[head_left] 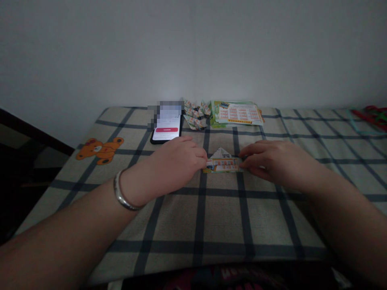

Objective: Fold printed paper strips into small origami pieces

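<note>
A small printed paper (223,163), folded into a strip with a pointed flap at the top, lies on the checked tablecloth between my hands. My left hand (179,163), with a silver bangle at the wrist, pinches the paper's left end. At the right end, my right hand (273,163) has its thumb and fingers closed on the edge. Behind the paper sit several small folded paper pieces (196,114) with similar print. To their right is a stack of flat printed sheets (238,114).
A phone (166,125) with a lit screen lies behind my left hand. An orange bear figure (99,150) is at the table's left side. Red and green items (375,117) lie at the far right. A pale wall (193,52) borders the table's back edge.
</note>
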### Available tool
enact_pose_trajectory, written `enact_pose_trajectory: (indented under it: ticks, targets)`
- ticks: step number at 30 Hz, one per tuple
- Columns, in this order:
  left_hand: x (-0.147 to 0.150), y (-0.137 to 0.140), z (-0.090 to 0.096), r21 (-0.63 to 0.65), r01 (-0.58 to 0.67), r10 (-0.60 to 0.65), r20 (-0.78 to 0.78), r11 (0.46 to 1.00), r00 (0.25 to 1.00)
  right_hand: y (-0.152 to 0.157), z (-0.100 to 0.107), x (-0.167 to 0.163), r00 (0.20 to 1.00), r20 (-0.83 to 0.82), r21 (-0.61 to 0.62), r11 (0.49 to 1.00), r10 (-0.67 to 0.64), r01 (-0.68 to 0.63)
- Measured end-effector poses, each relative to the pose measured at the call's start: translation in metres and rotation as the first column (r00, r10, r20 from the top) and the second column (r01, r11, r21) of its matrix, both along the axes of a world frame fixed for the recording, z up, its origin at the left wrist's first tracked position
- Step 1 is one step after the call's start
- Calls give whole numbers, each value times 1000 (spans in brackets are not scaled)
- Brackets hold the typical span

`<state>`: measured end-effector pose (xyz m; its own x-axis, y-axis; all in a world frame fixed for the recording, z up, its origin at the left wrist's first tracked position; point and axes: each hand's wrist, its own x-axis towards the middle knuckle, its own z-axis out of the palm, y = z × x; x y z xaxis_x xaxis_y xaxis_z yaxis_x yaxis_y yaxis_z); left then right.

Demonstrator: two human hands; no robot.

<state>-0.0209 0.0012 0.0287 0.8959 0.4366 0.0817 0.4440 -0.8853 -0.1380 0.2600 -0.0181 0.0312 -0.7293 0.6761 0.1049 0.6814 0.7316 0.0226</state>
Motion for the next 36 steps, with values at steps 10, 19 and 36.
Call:
enact_pose_trajectory:
  ticks: [10,19,36]
  targets:
    - [-2,2,-2,-12,19,-18,36,1000,999,2,-1,6,1000,-22,8,1000,18,-18]
    - [-3,4,1,-93,-13,20,78,996,997,6,-3,4,993,-118,-124,992,-9,-6]
    - [9,-3,-26,30,-152,142,226,988,964,8,-29,-24,948,-262,-29,984,-179,177]
